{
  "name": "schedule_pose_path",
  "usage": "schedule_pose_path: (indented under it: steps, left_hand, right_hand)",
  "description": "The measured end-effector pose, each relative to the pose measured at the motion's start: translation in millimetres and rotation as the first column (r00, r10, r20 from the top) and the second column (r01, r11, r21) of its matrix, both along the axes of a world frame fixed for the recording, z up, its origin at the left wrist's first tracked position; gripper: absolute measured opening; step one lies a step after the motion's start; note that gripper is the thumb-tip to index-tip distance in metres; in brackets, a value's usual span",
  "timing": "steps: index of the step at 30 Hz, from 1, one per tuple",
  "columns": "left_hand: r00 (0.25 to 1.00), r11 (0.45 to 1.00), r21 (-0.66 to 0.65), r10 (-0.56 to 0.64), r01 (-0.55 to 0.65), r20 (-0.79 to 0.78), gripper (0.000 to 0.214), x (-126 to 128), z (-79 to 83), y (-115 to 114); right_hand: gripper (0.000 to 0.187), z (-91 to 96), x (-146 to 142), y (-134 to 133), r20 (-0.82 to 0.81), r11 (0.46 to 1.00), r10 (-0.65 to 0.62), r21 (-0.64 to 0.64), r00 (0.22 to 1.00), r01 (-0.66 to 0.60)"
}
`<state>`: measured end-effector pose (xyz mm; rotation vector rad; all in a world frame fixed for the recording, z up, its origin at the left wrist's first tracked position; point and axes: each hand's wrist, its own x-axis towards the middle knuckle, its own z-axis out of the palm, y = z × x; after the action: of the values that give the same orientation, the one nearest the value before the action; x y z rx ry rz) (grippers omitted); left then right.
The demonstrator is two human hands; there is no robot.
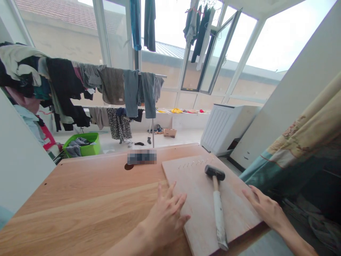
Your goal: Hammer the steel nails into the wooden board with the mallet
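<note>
Left hand (169, 213) and right hand (269, 209) flank the wooden board (197, 197), fingers spread open, perhaps steadying it; the black-headed mallet (218, 209) lies between them, leaving both free, nails (192, 164) beyond.

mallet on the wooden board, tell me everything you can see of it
The mallet has a black, barrel-shaped head that looks like rubber, set crosswise on a straight handle. The handle shows pale bare wood near the head, then a whitish, scuffed covering. It lies flat on the board, head towards the row of nails, butt at the board's near edge. Neither the left hand nor the right hand touches it.
</note>
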<state>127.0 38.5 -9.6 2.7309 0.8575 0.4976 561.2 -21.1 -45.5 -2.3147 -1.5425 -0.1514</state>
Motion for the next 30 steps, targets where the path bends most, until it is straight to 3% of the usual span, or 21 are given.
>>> schedule_pose_path:
  steps: [3, 7, 11, 14, 16, 20, 24, 27, 30]
  left_hand:
    - [1.0, 0.999, 0.053, 0.007, -0.006, -0.026, 0.052, -19, 5.9, 6]
    - [0.997, 0.987, 0.156, 0.058, -0.048, -0.058, 0.043, -71, 9.5, 4]
    - [0.988, 0.951, 0.287, 0.139, -0.116, -0.061, 0.036, -138, 3.1, -16]
    - [0.974, 0.928, 0.298, 0.227, -0.225, 0.029, 0.033, -179, -4.2, -31]
    - [0.945, 0.913, 0.247, 0.306, -0.326, 0.118, 0.026, -194, -6.2, -32]
    - [0.839, 0.858, 0.042, 0.489, -0.512, 0.238, 0.024, -190, 0.0, 1]
    - [0.786, 0.836, -0.181, 0.549, -0.518, 0.285, 0.034, -165, 5.9, 50]
    - [0.807, 0.851, -0.26, 0.519, -0.457, 0.282, 0.022, -154, 3.0, 69]
    - [0.786, 0.842, -0.323, 0.527, -0.432, 0.323, 0.02, -155, -1.2, 70]
  right_hand:
    - [0.06, 19.9, -21, -2, -0.148, 0.994, -0.054, -0.107, 0.987, 0.039]
    - [0.053, 25.3, -71, -20, -0.201, 0.993, 0.113, -0.01, 0.973, -0.118]
    - [0.045, 18.2, -118, -36, -0.215, 0.954, 0.297, 0.041, 0.93, -0.296]
    - [0.042, 20.6, -141, -29, -0.194, 0.928, 0.371, 0.05, 0.908, -0.369]
    - [0.036, 27.5, -157, -8, -0.161, 0.907, 0.422, 0.09, 0.892, -0.413]
    - [0.03, 43.6, -201, 64, -0.226, 0.815, 0.58, 0.174, 0.783, -0.553]
    - [0.035, 46.5, -245, 133, -0.333, 0.699, 0.705, 0.177, 0.626, -0.693]
    - [0.026, 44.9, -258, 156, -0.338, 0.666, 0.728, 0.141, 0.597, -0.732]
    - [0.021, 47.3, -257, 158, -0.334, 0.672, 0.723, 0.139, 0.604, -0.727]
